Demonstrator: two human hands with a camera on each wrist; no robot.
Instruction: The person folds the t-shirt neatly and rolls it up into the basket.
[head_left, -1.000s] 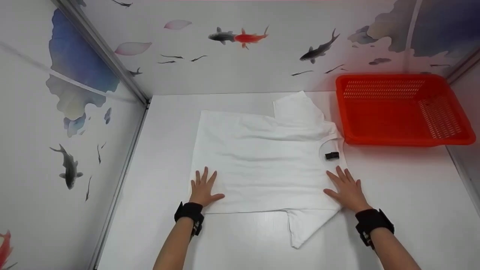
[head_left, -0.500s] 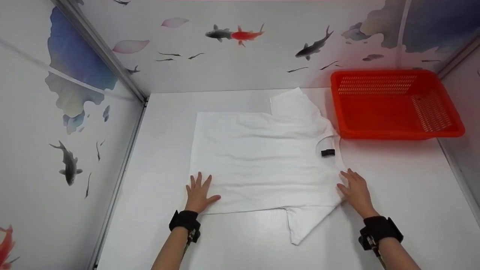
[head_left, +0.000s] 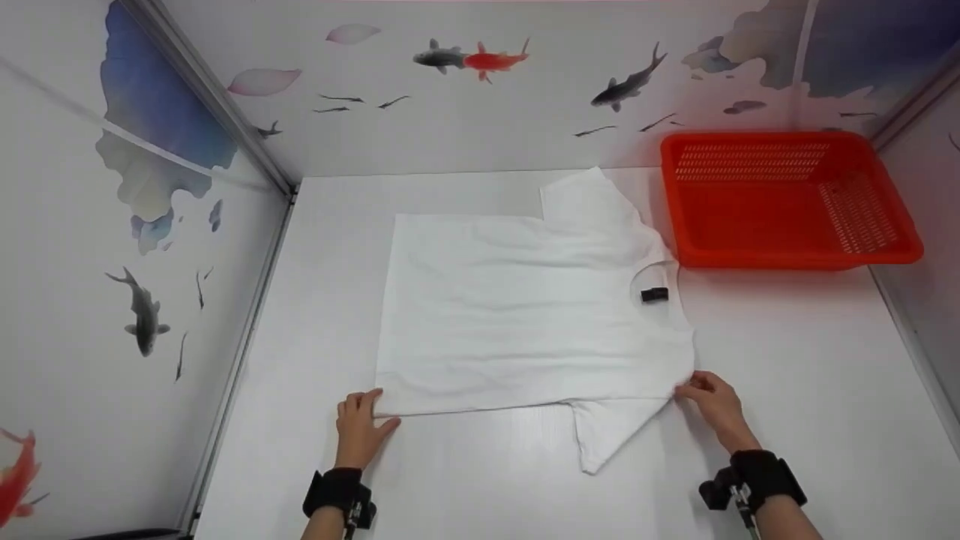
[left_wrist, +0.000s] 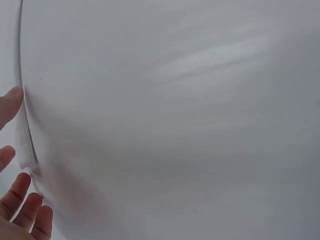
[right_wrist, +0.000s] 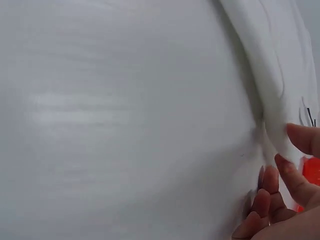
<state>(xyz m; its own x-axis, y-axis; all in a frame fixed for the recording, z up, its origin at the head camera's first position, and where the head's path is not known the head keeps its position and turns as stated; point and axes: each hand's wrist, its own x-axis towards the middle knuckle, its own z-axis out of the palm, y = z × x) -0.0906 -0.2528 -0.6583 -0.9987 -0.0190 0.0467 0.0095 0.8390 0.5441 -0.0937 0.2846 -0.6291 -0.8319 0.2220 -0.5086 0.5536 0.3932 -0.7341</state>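
Note:
A white short-sleeved T-shirt (head_left: 510, 315) lies spread sideways, its collar toward the right and its hem toward the left. A small black patch (head_left: 655, 295) shows inside the neck opening. At the near hem corner, my left hand (head_left: 358, 431) has its fingers at the left edge and its thumb apart, just below the near edge. My right hand (head_left: 716, 409) pinches the near shoulder edge beside the sleeve, with curled fingers (right_wrist: 272, 177). In the left wrist view, the left thumb (left_wrist: 11, 102) stands well apart from the fingers. The right fingertips are partly hidden in the head view.
A red plastic basket (head_left: 780, 259) stands at the back right, its near left side close to the shirt's collar. White walls (head_left: 480, 135) with painted fish rise behind and at both sides of the white table (head_left: 487, 480). Black camera straps (head_left: 337, 491) circle both wrists.
Both hands, earlier spread flat on the shirt, have drawn back toward the near edge. My left hand moved to the hem corner; my right slid to the shoulder and its fingers curled.

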